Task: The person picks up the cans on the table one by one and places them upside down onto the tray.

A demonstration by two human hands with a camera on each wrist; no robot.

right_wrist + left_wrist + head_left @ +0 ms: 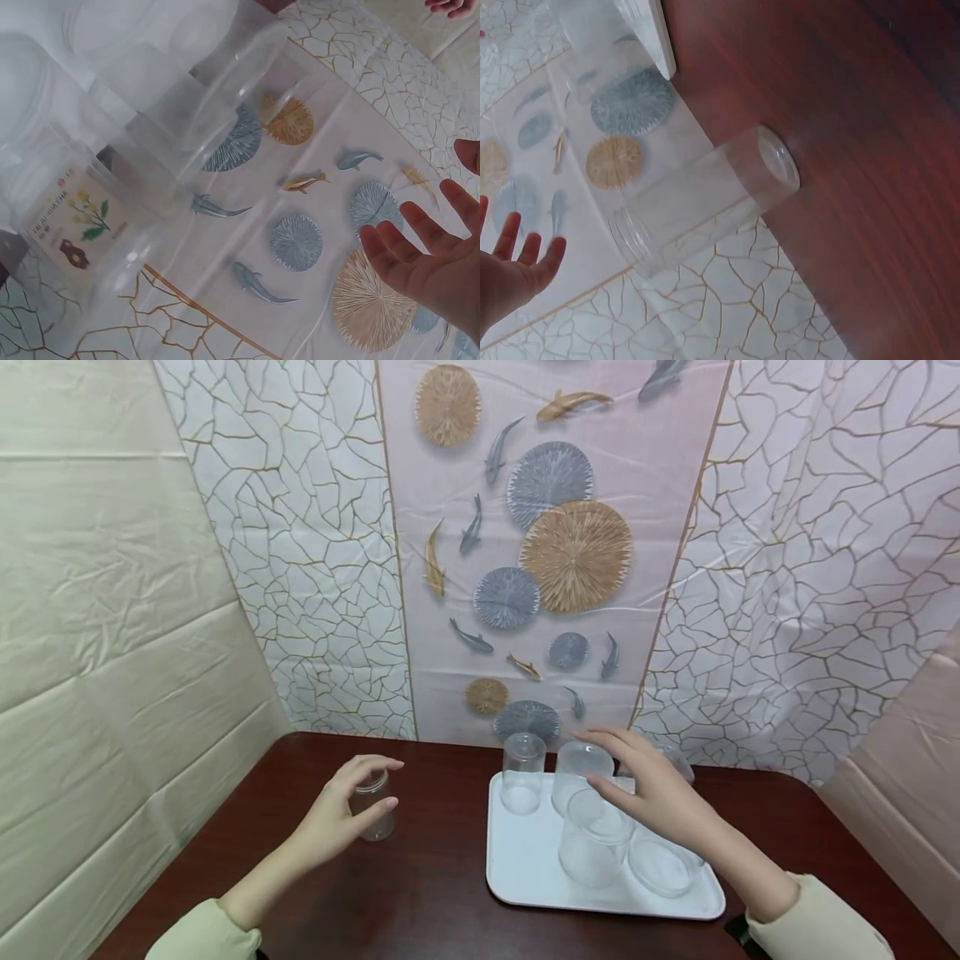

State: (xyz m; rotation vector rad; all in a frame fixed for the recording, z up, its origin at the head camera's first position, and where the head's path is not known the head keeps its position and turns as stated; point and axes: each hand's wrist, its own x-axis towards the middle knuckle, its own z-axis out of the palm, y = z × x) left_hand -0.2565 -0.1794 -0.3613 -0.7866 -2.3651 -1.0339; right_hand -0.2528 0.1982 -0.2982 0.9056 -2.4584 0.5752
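My left hand hovers beside a clear cylindrical jar that stands upright on the table. Its thumb and fingers are spread and overlap the jar from the head. The left wrist view shows a gap between these fingers and the jar. Over the right side of a white tray, my right hand is held with fingers apart and nothing in them. Several clear jars stand on the tray, among them a slim one at the back left and a wide one at the front.
One jar in the right wrist view carries a label with yellow flowers and a teapot. Dark reddish wood forms the tabletop. A patterned cloth with fish and round leaf shapes hangs behind it, and a pale curtain is on the left.
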